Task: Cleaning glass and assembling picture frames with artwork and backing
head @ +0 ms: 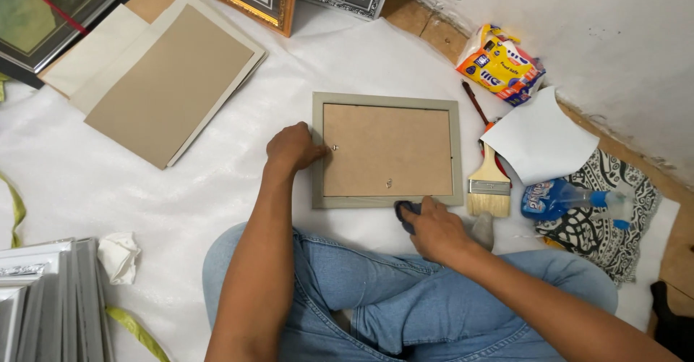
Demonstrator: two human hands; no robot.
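A grey picture frame [387, 99] lies face down on a white sheet in front of my crossed legs, its brown backing board [387, 148] facing up. My left hand [293, 147] rests on the frame's left edge, fingers curled against it. My right hand [432, 227] grips a dark cloth [405, 212] and presses it on the frame's near edge.
Right of the frame lie a flat paintbrush [489, 185], a white paper sheet [538, 141], a blue spray bottle [560, 198] on a patterned cloth and a yellow packet [499, 64]. Cardboard sheets [170, 80] lie at the left. Stacked frames [43, 297] stand at the lower left.
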